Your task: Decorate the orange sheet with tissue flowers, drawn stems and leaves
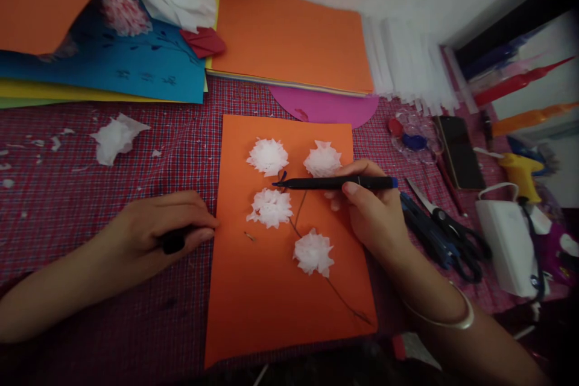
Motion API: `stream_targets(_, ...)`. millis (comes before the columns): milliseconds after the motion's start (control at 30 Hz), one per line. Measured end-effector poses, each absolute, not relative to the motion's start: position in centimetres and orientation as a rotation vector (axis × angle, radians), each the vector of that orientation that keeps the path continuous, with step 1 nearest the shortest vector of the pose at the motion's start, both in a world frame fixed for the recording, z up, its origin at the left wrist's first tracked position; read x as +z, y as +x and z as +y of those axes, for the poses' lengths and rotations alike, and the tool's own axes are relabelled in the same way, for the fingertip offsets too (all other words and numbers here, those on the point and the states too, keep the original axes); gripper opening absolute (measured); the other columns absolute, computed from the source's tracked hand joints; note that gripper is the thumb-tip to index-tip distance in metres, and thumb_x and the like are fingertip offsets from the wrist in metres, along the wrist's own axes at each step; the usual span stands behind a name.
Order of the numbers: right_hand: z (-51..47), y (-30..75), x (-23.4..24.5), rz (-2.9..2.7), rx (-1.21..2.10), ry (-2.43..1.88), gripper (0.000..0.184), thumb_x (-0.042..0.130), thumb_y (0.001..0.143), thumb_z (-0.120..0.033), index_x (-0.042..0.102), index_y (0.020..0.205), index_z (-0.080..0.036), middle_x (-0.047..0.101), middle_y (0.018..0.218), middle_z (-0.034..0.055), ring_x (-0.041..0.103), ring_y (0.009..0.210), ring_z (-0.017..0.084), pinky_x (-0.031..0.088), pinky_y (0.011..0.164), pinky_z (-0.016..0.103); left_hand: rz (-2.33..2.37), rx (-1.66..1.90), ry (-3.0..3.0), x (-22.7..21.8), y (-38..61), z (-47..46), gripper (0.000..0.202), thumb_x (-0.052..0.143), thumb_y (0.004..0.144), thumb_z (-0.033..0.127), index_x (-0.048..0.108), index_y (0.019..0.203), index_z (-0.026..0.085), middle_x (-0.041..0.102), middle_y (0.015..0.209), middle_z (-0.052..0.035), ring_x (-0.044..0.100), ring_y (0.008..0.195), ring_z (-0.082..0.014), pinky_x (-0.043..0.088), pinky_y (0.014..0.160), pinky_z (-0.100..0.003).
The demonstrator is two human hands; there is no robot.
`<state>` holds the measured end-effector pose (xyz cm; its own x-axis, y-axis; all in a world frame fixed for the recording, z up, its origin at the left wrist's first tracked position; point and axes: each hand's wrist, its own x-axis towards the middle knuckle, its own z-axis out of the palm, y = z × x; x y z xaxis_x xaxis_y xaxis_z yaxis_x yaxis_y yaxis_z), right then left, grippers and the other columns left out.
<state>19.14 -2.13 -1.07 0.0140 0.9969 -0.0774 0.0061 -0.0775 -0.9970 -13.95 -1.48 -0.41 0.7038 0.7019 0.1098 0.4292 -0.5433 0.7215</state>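
Observation:
My right hand (371, 208) grips a black marker (335, 183) with a blue end, its tip at the orange sheet (262, 307). Several white paper flowers (315, 252) sit on that sheet, joined in part by thin drawn stems (346, 298). A small dark leaf mark (282, 178) lies close to the marker tip, between the two flowers on the left. At the sheet's left edge, my left hand (167, 229) is closed around a black marker cap (174, 242), its fingertips touching or nearly touching the paper.
A crumpled white tissue piece (116, 137) and paper scraps lie at left. Stacked orange sheets (289, 36) and a blue card (149, 72) are behind. On the right are scissors (447, 223), a stapler (425, 229), a phone (460, 151) and a yellow glue gun (520, 172).

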Motion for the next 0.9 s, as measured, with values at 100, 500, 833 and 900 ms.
stream_targets(100,-2.0,19.1,-1.1,-1.195,1.223,-1.29,0.011,0.07,0.086,-0.033,0.066,0.093,-0.025,0.07,0.074,-0.0012,0.058,0.055,0.013,0.046,0.055,0.03,0.858,0.515,2.214,-0.5,-14.0,-1.6,0.011,0.055,0.099,0.02,0.066,0.098,0.02,0.066,0.086,0.0003,0.065,0.075,-0.0082,0.05,0.065,-0.015)
stream_targets(500,-1.9,19.6,-1.2,-1.205,1.206,-1.325,0.005,0.066,0.083,-0.024,0.066,0.087,-0.024,0.068,0.069,-0.0017,0.058,0.054,0.014,0.046,0.054,0.03,0.856,0.515,2.239,-0.5,-14.1,-1.6,0.011,0.054,0.1,0.021,0.065,0.1,0.022,0.065,0.087,0.0013,0.065,0.078,-0.0065,0.05,0.066,-0.014)
stream_targets(833,-0.7,20.7,0.3,-0.954,1.227,-1.114,0.009,0.068,0.081,-0.032,0.065,0.085,-0.024,0.062,0.062,-0.0033,0.055,0.05,0.012,0.042,0.047,0.025,0.866,0.476,2.262,-0.4,-14.2,-1.4,0.012,0.053,0.1,0.02,0.065,0.1,0.023,0.066,0.088,0.0016,0.066,0.079,-0.0075,0.051,0.069,-0.015)
stream_targets(900,0.1,22.7,1.3,-0.963,1.079,-1.089,0.01,0.069,0.08,-0.032,0.065,0.086,-0.025,0.06,0.062,-0.0035,0.055,0.051,0.012,0.043,0.048,0.025,0.871,0.471,2.27,-0.5,-14.4,-1.6,0.012,0.053,0.099,0.021,0.064,0.101,0.025,0.067,0.089,0.0018,0.067,0.08,-0.0085,0.052,0.07,-0.016)
